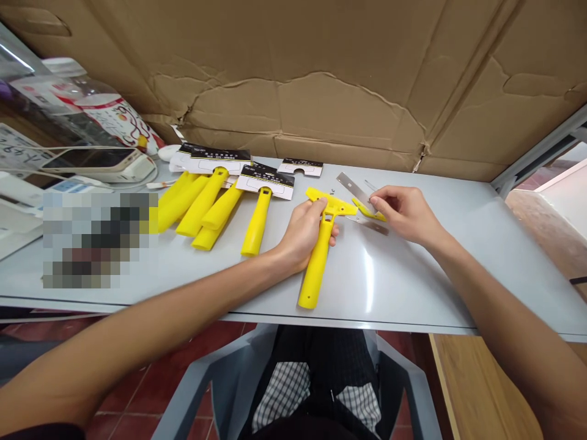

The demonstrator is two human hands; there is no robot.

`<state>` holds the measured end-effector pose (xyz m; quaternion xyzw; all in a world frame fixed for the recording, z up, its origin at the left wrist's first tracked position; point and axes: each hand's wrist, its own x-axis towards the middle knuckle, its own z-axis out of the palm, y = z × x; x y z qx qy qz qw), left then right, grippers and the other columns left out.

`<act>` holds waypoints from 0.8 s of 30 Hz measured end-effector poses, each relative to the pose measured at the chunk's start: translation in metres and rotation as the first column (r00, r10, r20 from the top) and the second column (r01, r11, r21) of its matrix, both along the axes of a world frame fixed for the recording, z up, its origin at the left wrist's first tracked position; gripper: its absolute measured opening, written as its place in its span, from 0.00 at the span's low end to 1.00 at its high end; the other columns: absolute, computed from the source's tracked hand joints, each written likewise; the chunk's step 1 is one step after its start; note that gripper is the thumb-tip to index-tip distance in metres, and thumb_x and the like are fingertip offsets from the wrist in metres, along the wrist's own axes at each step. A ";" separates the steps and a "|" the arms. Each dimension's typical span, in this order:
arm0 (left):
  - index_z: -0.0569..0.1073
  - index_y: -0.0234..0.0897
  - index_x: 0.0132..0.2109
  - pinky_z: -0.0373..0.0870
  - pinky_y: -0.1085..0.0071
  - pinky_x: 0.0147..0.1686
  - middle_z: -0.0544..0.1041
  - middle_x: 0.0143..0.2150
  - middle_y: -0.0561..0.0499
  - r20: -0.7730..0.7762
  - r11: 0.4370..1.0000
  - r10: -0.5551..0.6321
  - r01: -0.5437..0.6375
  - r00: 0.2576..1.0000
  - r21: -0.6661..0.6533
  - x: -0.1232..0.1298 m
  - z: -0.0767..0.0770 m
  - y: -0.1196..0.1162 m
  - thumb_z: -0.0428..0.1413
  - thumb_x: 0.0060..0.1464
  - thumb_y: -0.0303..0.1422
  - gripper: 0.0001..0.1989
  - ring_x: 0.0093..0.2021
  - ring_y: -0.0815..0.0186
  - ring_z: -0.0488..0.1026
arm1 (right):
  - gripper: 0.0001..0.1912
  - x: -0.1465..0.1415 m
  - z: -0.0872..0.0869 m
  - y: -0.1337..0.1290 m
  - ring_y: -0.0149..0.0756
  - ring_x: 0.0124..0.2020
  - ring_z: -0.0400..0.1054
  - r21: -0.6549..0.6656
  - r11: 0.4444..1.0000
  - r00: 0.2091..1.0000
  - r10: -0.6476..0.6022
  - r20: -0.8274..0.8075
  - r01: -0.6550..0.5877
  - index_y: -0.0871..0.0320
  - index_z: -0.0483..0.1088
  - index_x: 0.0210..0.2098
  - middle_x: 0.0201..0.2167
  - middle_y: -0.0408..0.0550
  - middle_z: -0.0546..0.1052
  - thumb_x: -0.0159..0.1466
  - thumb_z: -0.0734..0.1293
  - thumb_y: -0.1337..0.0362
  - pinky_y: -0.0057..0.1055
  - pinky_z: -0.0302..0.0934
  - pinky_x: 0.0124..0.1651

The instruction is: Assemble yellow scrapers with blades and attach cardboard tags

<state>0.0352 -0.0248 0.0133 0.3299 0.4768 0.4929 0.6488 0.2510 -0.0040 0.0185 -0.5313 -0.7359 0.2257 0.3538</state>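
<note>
My left hand (pixel 302 237) grips a yellow plastic scraper handle (pixel 317 263) near its wide head (pixel 331 203), and the handle's end points toward me. My right hand (pixel 406 215) pinches a small yellow plastic scraper part (pixel 369 211) between thumb and fingers. A steel scraper blade (pixel 354 189) lies against that part, and a second steel blade (pixel 369 225) lies flat just below it. Several more yellow scraper handles (pixel 202 205) lie to the left, and one (pixel 257 223) stands apart, nearer my left hand.
The handles lie on a grey table (pixel 394 287) with its front edge near me. White-and-black cardboard packaging cards (pixel 266 181) stand behind them. Cardboard sheeting (pixel 293 91) fills the back. A white device (pixel 98 164) and a plastic bag sit back left. A blurred patch covers the left front.
</note>
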 end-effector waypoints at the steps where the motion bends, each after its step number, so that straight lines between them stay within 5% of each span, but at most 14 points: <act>1: 0.66 0.39 0.40 0.65 0.76 0.16 0.73 0.28 0.55 -0.013 1.000 -0.009 0.009 1.000 0.001 0.000 -0.001 -0.001 0.53 0.71 0.34 0.08 0.21 0.70 0.72 | 0.15 -0.001 0.001 -0.001 0.35 0.28 0.64 -0.021 1.000 1.000 0.010 -0.023 -0.011 0.56 0.78 0.33 0.28 0.46 0.78 0.70 0.67 0.54 0.36 0.57 0.33; 24: 0.67 0.38 0.37 0.64 0.75 0.17 0.72 0.24 0.55 -0.096 0.989 -0.130 0.136 0.987 0.054 -0.001 0.002 -0.009 0.56 0.55 0.29 0.03 0.16 0.71 0.67 | 0.15 -0.012 -0.002 -0.007 0.32 0.26 0.62 -0.094 0.990 0.991 0.097 -0.093 -0.106 0.56 0.80 0.33 0.28 0.45 0.77 0.69 0.68 0.53 0.37 0.59 0.35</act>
